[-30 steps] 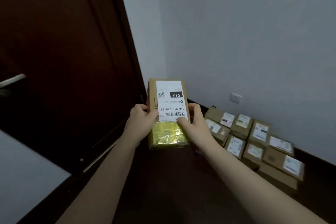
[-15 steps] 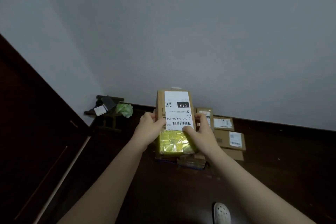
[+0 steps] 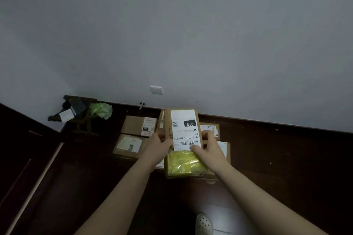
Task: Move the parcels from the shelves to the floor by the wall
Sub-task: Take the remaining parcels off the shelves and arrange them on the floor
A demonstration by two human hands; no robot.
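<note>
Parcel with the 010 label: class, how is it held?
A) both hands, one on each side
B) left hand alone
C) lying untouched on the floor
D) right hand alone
A: the left hand and the right hand grip the parcel on opposite sides.

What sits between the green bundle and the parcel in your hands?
Between green bundle and held parcel: a labelled cardboard box, lying flat, in the head view.

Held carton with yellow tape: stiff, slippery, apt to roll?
Probably stiff: the carton shows straight edges between left hand and right hand. Glossy yellow tape may be slick there. Flat-sided, so unlikely to roll.
</note>
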